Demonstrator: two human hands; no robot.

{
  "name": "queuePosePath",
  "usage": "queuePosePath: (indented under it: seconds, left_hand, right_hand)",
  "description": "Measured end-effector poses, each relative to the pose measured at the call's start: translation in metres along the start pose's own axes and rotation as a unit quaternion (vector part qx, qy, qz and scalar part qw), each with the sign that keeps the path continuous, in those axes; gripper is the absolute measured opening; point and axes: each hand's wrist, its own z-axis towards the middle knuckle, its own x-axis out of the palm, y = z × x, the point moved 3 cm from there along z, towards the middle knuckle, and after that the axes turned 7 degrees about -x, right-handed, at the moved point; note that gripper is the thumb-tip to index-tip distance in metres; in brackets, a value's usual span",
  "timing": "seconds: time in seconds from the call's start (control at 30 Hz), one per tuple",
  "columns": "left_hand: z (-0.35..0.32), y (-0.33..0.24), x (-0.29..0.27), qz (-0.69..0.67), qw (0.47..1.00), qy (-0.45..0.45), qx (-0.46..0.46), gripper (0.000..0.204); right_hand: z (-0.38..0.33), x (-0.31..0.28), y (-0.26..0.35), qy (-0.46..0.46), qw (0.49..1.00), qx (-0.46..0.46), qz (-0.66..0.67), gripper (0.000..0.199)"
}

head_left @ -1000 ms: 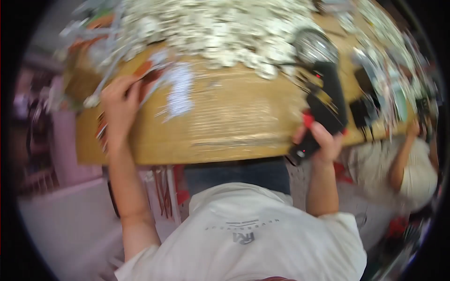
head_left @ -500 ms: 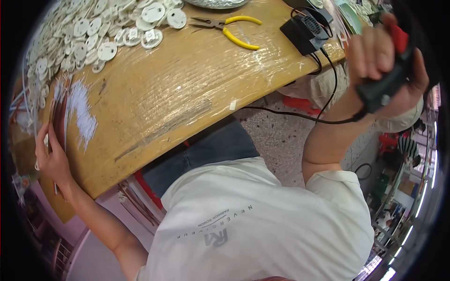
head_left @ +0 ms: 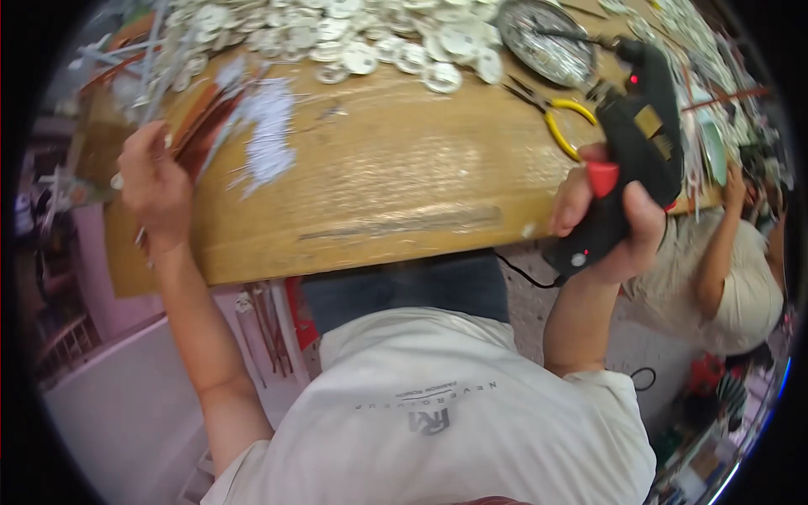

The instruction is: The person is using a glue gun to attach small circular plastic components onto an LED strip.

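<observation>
A black soldering gun (head_left: 635, 139) with a red trigger is gripped in my right hand (head_left: 619, 227), over the table's front right edge. Its tip end points left above a round foil-lined dish (head_left: 547, 63). At the left end of the table, my left hand (head_left: 158, 189) has its fingers curled beside a bundle of reddish-brown wires (head_left: 202, 126). Small white bits show at its fingers, too blurred to name. Right of that bundle lies a heap of thin white wires (head_left: 271, 139). Pliers with yellow handles (head_left: 568, 126) rest near the dish, jaws apart.
A large pile of round white plastic discs (head_left: 370, 34) covers the far side of the wooden table (head_left: 396, 177). The gun's black cord (head_left: 526, 273) runs under the table edge. Another person (head_left: 724, 269) sits close on the right. More discs and wires lie at the far right.
The view has swung, so the table sits differently in it. My right hand has brought the soldering gun from high at the right down over the table edge. My left hand stays by the wires.
</observation>
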Motion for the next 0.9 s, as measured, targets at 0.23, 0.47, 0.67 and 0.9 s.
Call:
queuePosePath:
  seconds: [0.23,0.47,0.67,0.9]
  left_hand:
    - [0.006,-0.101,-0.039,-0.197,0.957,0.207,-0.04,0.02]
    - [-0.025,-0.145,-0.018,-0.243,0.935,0.236,-0.105,0.021]
    - [-0.036,-0.135,-0.019,-0.186,0.951,0.22,-0.11,0.02]
    - [-0.037,-0.129,-0.021,-0.194,0.947,0.235,-0.099,0.021]
  right_hand:
    - [-0.013,0.017,-0.03,-0.054,0.992,0.057,-0.096,0.062]
    - [-0.022,0.004,-0.038,-0.032,0.997,0.066,-0.039,0.058]
    - [-0.019,0.005,-0.04,-0.019,0.997,0.074,-0.012,0.059]
    - [-0.018,0.021,-0.036,-0.067,0.989,0.056,-0.117,0.063]
